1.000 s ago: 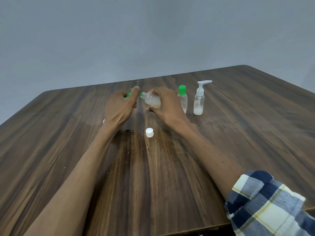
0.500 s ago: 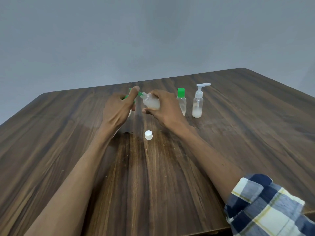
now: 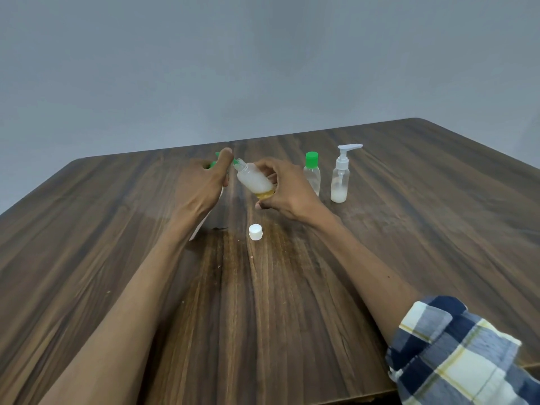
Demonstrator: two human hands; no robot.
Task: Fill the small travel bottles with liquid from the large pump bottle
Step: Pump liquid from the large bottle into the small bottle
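My left hand [image 3: 201,185] covers and grips the green pump head [image 3: 212,164] of the large pump bottle, whose white body [image 3: 201,226] shows only as a sliver under my wrist. Its green nozzle [image 3: 235,161] pokes out to the right. My right hand [image 3: 287,190] holds a small clear travel bottle [image 3: 253,180] tilted, with its open neck up against the nozzle. There is whitish liquid inside and a yellowish tint at its base. The bottle's white cap [image 3: 255,231] lies on the table in front of my hands.
A small clear bottle with a green cap [image 3: 312,173] and a small clear pump bottle with a white head [image 3: 340,179], partly filled with white liquid, stand to the right of my right hand. The wooden table [image 3: 292,302] reaches a grey wall behind.
My right hand has swung the travel bottle's base downward, so it leans more steeply against the nozzle. My left hand stays on the pump head.
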